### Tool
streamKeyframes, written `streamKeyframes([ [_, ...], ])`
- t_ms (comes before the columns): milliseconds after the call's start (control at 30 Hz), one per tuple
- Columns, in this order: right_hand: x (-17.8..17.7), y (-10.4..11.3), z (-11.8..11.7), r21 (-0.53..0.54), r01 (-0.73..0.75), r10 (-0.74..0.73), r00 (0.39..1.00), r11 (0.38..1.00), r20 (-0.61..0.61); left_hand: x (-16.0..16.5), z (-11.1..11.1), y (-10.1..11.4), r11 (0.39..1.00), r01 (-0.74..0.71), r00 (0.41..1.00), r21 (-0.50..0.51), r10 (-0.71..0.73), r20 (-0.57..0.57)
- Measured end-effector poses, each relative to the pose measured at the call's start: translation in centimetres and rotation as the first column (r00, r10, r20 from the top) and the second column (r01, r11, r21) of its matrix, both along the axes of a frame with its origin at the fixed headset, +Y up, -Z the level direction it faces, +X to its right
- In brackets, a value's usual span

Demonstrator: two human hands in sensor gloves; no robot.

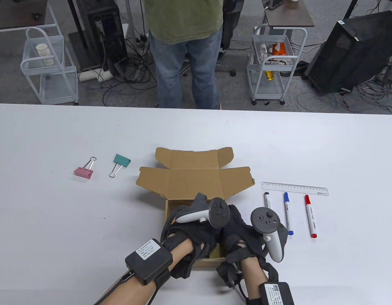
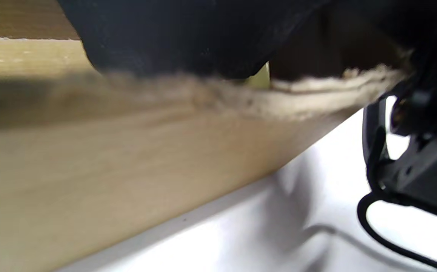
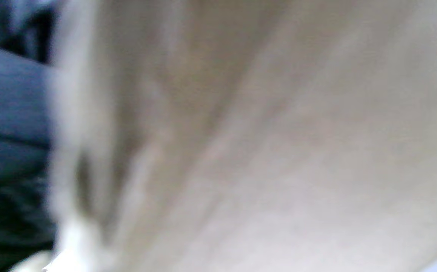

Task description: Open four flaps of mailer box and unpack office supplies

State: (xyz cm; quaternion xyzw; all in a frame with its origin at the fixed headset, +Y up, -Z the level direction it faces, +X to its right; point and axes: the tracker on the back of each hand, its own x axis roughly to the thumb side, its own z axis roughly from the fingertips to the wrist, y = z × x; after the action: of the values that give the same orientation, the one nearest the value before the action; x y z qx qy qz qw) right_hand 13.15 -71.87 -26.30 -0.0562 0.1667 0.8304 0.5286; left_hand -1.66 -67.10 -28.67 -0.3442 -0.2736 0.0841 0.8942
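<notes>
Here we are reaching with both gloved hands into the brown corrugated cardboard mailer box, which is sitting near the front middle of the white table with its lid and side flaps already folded back and lying open toward the far side. Our left hand and our right hand are meeting over the box's tray, knuckles close together, fingers dipping down inside. We cannot tell whether they are spread, pressed together, or pinching something, since the trackers and the backs of the gloves are hiding the fingertips; the left wrist view is showing only the box's near wall and a sliver of something pale yellow behind its edge, possibly an item still inside. Several supplies are already lying outside: a pink binder clip and a teal binder clip to the left, and a clear plastic ruler with a black marker, a blue marker and a red marker to the right. We are judging the flaps done and the unpacking well along. The next move is calling for a sure hold on whatever remains, lifted straight up past the tray walls and set down clear of the markers.
</notes>
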Motion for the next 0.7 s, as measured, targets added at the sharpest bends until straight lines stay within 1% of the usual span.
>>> streamKeyframes([
  [33, 0.0, 0.0, 0.0, 0.000, 0.000, 0.000, 1.000, 1.000, 0.000, -0.2, 0.0, 0.2, 1.000, -0.010, 1.000, 0.001, 0.010, -0.006],
  [67, 0.0, 0.0, 0.0, 0.000, 0.000, 0.000, 1.000, 1.000, 0.001, -0.4, 0.0, 0.6, 1.000, 0.010, 1.000, 0.014, -0.010, 0.013],
  [133, 0.0, 0.0, 0.0, 0.000, -0.001, 0.001, 1.000, 1.000, 0.001, -0.8, 0.0, 1.2, 0.999, 0.016, 1.000, 0.036, -0.017, 0.010],
  [467, 0.0, 0.0, 0.0, 0.000, -0.001, 0.001, 1.000, 1.000, 0.002, -2.8, 0.1, 4.4, 0.996, -0.049, 0.999, 0.071, 0.050, -0.010],
  [700, 0.0, 0.0, 0.0, 0.000, -0.001, 0.001, 1.000, 1.000, 0.002, -5.6, -0.1, 7.5, 0.987, -0.122, 0.990, 0.104, 0.128, -0.052],
])
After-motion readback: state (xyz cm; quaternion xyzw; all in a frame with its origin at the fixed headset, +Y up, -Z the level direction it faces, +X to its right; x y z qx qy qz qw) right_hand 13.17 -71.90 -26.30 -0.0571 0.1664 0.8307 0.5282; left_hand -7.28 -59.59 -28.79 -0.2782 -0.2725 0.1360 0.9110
